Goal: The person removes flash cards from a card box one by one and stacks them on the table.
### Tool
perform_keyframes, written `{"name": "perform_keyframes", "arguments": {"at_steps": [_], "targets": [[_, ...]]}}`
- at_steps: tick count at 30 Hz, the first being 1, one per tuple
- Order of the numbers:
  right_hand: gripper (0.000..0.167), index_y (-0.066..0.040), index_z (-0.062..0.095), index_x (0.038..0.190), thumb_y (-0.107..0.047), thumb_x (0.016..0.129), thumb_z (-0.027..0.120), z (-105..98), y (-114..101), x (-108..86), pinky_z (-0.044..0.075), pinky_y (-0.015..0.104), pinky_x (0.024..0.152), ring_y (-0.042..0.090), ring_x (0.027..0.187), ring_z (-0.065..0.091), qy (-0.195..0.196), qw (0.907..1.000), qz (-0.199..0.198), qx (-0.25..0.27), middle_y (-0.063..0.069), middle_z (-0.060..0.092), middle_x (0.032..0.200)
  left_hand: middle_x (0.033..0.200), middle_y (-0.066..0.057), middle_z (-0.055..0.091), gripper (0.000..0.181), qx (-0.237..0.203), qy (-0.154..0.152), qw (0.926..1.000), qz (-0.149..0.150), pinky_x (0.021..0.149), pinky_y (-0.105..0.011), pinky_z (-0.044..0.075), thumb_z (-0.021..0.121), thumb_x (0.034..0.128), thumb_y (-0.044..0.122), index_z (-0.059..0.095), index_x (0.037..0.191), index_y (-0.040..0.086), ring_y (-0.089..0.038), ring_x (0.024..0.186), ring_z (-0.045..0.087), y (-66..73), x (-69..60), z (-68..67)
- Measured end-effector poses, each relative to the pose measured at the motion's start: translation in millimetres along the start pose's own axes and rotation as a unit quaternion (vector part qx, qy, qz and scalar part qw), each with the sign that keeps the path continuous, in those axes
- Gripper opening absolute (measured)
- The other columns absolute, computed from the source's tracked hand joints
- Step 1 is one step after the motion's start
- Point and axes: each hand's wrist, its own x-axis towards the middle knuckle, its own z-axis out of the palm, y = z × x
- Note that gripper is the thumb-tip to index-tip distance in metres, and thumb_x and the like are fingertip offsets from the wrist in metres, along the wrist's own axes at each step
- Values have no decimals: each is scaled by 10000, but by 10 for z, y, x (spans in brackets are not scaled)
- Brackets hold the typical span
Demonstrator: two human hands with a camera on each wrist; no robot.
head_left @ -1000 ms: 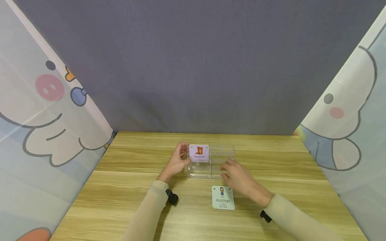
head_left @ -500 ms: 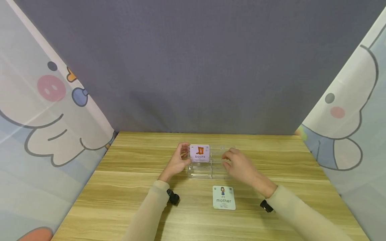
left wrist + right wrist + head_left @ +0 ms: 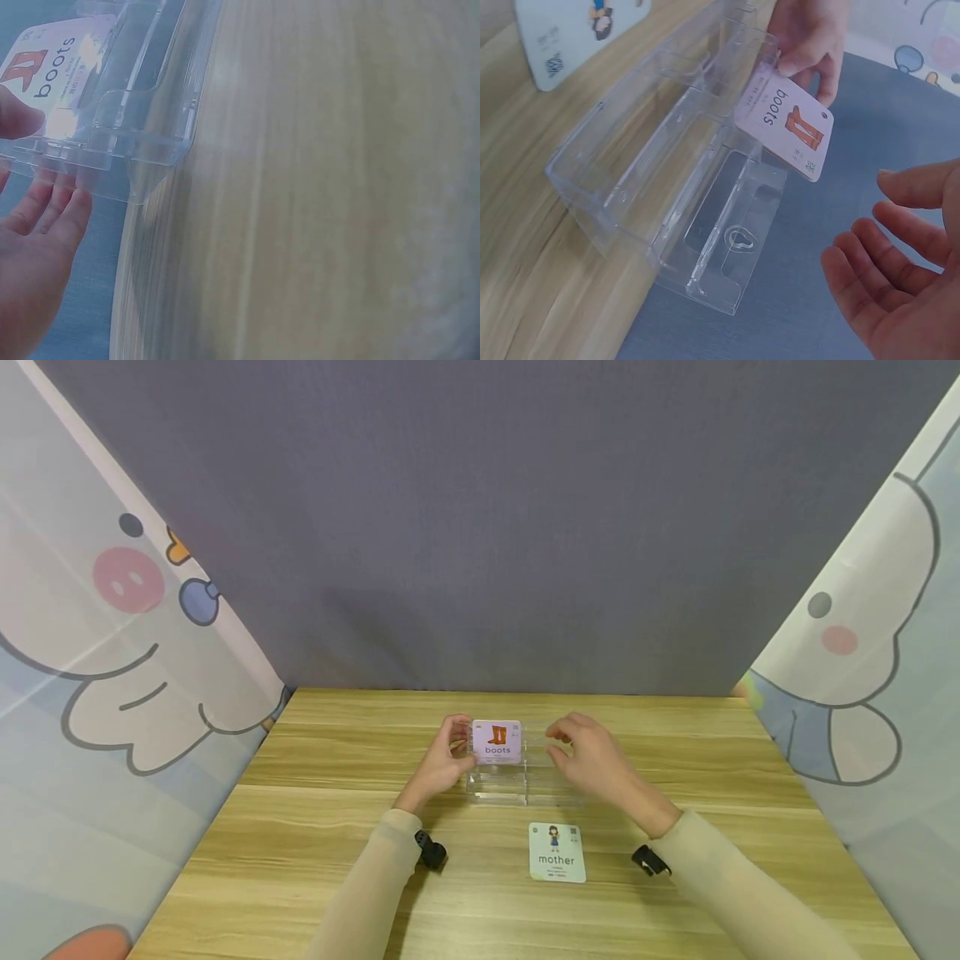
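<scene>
A clear plastic holder (image 3: 497, 785) with several compartments stands on the table. The boots card (image 3: 497, 742) sits upright in its upper left compartment. At the holder's left side, my left hand (image 3: 442, 764) grips the edge, thumb in front by the card and fingers behind; the left wrist view shows the fingers (image 3: 64, 206) through the plastic. My right hand (image 3: 596, 762) hovers by the holder's upper right part, fingers loosely bent; the right wrist view shows this hand (image 3: 900, 262) holding nothing, apart from the holder (image 3: 660, 172).
The mother card (image 3: 557, 852) lies face up on the wooden table (image 3: 322, 868), in front of the holder's right half. A dark grey panel (image 3: 495, 527) rises behind the table, and patterned curtains (image 3: 870, 668) hang at both sides.
My right hand has risen from the holder's lower right part to its upper right, shifting slightly left over the last half second. My left hand, the holder and both cards look unchanged.
</scene>
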Motion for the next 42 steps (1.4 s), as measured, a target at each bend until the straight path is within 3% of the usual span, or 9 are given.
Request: {"name": "perform_keyframes", "arguments": {"at_steps": [14,24,30,42], "targets": [[240,-16,714,1117,-118,904,752,86,-44,179,585,423,832,255,945,643,161,9975,320,607,94,687,1052,1335,-240,461,660,124,-98,9998,-72,1175,-512,334,624,840,-115,357,1437,-25,-408,1275,452,23,8,-26],[206,-5,714,1099,-63,903,741,207,-7,294,580,410,843,248,959,643,489,9924,154,1115,94,687,1056,1332,-237,469,658,190,-106,9997,-53,1174,-513,336,620,844,-115,350,1439,-38,-405,1275,457,40,11,-25],[190,-11,720,1078,-63,897,749,291,13,352,571,447,845,272,950,646,669,9907,108,1181,97,693,1045,1324,-238,468,663,136,-106,9999,-7,1168,-534,338,618,846,-119,341,1445,-50,-419,1264,453,17,7,-27],[203,-28,721,1103,-105,917,739,419,30,448,559,471,894,264,998,642,564,9905,277,1221,96,683,1081,1309,-249,469,672,18,-69,10000,4,1174,-571,312,607,851,-125,322,1459,-82,-436,1278,430,6,5,-7]]}}
